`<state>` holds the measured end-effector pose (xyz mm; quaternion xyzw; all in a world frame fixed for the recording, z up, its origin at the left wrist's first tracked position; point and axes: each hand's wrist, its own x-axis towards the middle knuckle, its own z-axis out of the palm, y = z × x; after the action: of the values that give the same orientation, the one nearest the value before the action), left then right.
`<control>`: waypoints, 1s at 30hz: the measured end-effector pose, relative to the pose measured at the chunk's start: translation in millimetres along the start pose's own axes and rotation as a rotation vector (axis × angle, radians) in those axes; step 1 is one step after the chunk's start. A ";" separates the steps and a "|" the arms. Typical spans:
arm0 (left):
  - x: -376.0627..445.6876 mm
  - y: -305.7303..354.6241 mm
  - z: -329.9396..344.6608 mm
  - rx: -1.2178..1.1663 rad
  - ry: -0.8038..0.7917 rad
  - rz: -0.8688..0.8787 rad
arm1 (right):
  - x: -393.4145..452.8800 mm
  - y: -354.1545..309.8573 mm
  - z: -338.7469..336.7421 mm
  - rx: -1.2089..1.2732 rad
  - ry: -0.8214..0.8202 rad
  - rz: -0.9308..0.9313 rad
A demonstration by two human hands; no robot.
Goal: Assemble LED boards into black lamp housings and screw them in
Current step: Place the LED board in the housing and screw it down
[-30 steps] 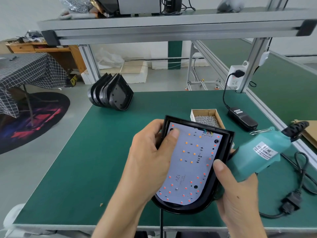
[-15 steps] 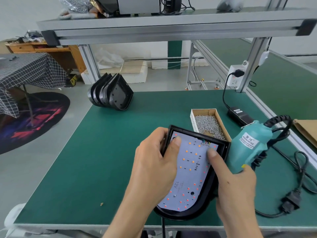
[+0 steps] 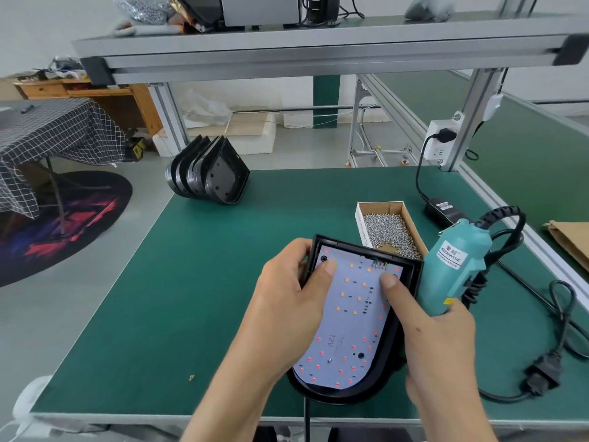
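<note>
A black lamp housing lies near the front edge of the green table, with a white LED board seated inside it. My left hand grips the housing's left rim, thumb pressing on the board's upper left corner. My right hand holds a teal electric screwdriver upright beside the housing's right side, while its thumb presses on the board's upper right area. The screwdriver's tip is hidden behind the housing and my hand.
A cardboard box of small silver screws stands just behind the housing. Several empty black housings lean together at the table's far left. A black power adapter, cables and a plug lie at the right. An aluminium frame post carries a socket.
The housing has come down and flatter toward the table. My right hand swung the screwdriver from tilted out to the right to upright beside the housing, and its thumb moved up the board.
</note>
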<state>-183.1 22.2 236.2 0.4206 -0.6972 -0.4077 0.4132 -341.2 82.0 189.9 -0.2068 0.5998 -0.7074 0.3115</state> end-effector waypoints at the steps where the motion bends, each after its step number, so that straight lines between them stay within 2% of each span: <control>1: 0.8 -0.6 0.0 0.009 0.001 0.005 | 0.4 -0.2 0.3 -0.006 -0.003 0.004; 10: 8.7 -7.0 8.4 0.057 0.059 -0.006 | 4.4 -2.6 1.8 -0.014 0.023 0.041; 12: 13.6 -9.9 11.4 -0.101 0.062 -0.147 | 5.4 -5.1 3.1 0.018 0.001 0.062; 15: 29.3 -30.9 15.1 -0.427 0.046 -0.472 | 9.9 -13.0 5.7 0.176 -0.032 0.104; 21: 40.2 -74.4 17.9 -0.443 0.192 -0.660 | 26.9 -19.6 -1.3 0.348 -0.044 0.161; 27: 39.3 -82.4 23.2 -0.432 0.152 -0.677 | 30.9 -16.6 -3.4 0.370 -0.140 0.180; 30: 39.7 -86.5 22.4 -0.377 0.181 -0.652 | 28.6 -15.4 -5.5 0.367 -0.125 0.153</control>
<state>-194.2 -36.6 158.9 0.5711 -0.4006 -0.5999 0.3918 -368.4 67.6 201.6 -0.1437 0.4542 -0.7651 0.4332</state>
